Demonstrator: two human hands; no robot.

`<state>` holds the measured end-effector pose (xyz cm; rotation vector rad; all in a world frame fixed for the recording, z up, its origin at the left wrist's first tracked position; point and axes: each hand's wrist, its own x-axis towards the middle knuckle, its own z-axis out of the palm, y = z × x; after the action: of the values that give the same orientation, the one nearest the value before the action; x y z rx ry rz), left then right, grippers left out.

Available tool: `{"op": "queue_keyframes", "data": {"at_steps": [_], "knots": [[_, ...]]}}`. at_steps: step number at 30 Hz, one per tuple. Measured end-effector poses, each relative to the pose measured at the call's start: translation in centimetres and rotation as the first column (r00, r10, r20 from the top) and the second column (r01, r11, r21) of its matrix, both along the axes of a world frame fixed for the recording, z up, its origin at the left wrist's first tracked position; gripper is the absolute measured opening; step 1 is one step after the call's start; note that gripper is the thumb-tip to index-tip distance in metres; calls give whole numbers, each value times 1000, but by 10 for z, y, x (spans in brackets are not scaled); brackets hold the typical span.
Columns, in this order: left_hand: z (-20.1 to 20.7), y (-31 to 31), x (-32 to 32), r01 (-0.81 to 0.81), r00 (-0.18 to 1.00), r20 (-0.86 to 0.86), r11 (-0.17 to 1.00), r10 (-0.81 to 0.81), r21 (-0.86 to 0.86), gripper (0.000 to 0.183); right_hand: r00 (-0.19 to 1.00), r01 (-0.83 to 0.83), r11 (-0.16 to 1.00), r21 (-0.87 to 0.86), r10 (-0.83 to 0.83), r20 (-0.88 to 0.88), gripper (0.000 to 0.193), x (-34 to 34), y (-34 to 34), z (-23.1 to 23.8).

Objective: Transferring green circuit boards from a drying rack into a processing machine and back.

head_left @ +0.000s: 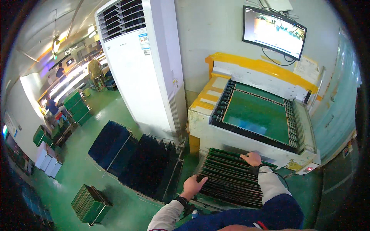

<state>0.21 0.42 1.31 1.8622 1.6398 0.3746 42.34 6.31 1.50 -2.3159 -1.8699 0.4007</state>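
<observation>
Spanning a rack of upright green panels (227,180) on the floor, a worker's hands meet the stack at opposite sides, a spread that would likely keep a wide, thin sheet level. The left hand (194,186) rests at the left edge, thumb out over the panel tops; the right hand (252,158) lies at the far right, fingers bent down to the edges. Whether either is clasping a single panel cannot be told, as the fingertips are hidden. The rack sits close against the front of a white machine (231,138), presumably to shorten the reach to its bed, where a green panel (256,115) lies flat between two rows of black rollers. To the left, dark panels (150,169) stand on edge in another rack, an arrangement that probably spares their faces from rubbing.
</observation>
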Motion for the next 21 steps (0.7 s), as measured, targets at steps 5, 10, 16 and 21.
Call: {"op": "queue_keyframes", "data": {"at_steps": [5,10,16,21], "knots": [[-11,0,-6,-21,1000,2,998,21,52,77,997,59,995,-80,-61,-35,75,-12,7,9],[-3,2,0,-7,1000,-1,1000,7,-3,79,999,32,999,35,-33,14,76,1,4,-7],[-5,-5,2,-41,998,-43,993,46,109,79,999,37,999,-4,-37,-8,82,2,5,-6],[5,-5,0,-19,1000,-8,999,20,44,80,999,51,997,59,-50,-12,73,1,3,-8]]}}
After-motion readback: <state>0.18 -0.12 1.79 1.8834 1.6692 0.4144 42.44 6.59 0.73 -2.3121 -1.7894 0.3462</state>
